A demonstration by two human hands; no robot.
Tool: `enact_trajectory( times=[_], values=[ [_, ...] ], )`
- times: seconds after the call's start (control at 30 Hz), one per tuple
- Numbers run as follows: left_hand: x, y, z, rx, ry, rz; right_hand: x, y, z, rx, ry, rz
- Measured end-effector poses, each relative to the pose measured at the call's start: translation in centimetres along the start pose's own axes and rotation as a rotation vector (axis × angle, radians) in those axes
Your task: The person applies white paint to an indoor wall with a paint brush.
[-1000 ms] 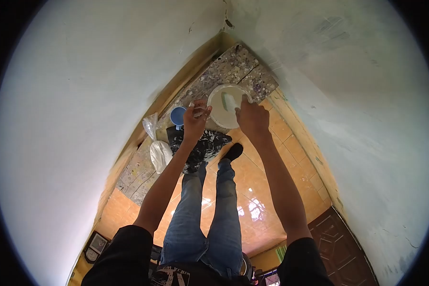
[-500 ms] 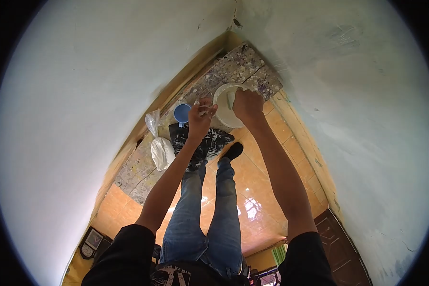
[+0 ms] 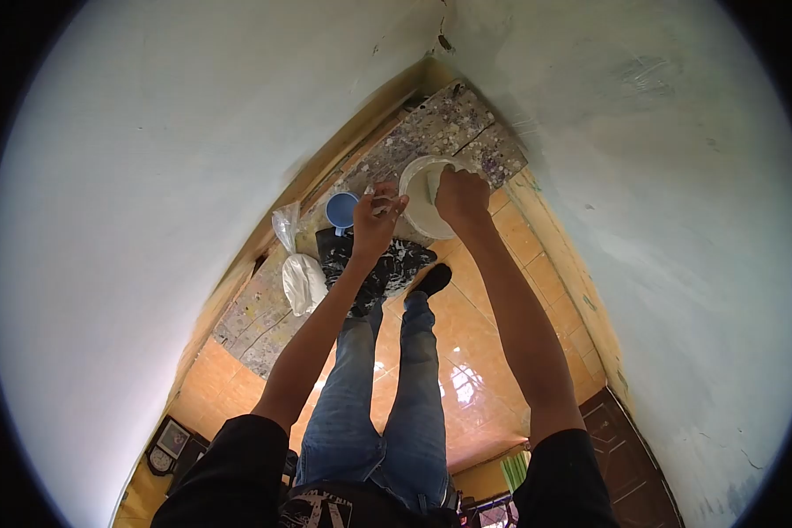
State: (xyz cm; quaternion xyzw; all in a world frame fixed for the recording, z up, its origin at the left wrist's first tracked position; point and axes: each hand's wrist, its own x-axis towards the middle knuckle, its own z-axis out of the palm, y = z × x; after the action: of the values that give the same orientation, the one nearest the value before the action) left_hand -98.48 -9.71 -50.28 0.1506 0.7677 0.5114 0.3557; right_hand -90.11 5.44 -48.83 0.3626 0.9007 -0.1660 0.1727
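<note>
A white bucket (image 3: pixel 423 211) stands on a paint-spattered board (image 3: pixel 431 132). Over its right rim is my right hand (image 3: pixel 463 195), closed around a pale scraper (image 3: pixel 433 180) whose blade dips inside the bucket. My left hand (image 3: pixel 377 220) is just left of the bucket, fingers curled, with something whitish and too small to name at the fingertips. Close to that hand's left side sits a blue mug (image 3: pixel 341 210). A black, white-smeared plastic bag (image 3: pixel 361 264) lies below the mug and left hand.
A white powder bag (image 3: pixel 304 283) and a clear plastic bag (image 3: pixel 285 225) lie at the board's left. Walls (image 3: pixel 167 158) meet in a corner ahead. Below are an orange tiled floor (image 3: pixel 493 326), my legs in jeans and a black shoe (image 3: pixel 435 280). A brown door (image 3: pixel 620 458) is lower right.
The whole view has shifted slightly, moving things a little to the right. My right hand and the scraper have changed angle slightly in the bucket. My left hand stays beside it.
</note>
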Motion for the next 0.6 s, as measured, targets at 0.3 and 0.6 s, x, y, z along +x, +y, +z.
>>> enact_trajectory(
  times=[0.3,0.6],
  values=[
    [-0.2,0.3,0.1,-0.019,0.02,-0.063,0.2,0.4,0.2,-0.021,-0.042,0.021],
    [0.0,0.6,-0.1,-0.06,0.0,-0.079,-1.1,1.4,-1.1,-0.03,-0.05,-0.063]
  ],
)
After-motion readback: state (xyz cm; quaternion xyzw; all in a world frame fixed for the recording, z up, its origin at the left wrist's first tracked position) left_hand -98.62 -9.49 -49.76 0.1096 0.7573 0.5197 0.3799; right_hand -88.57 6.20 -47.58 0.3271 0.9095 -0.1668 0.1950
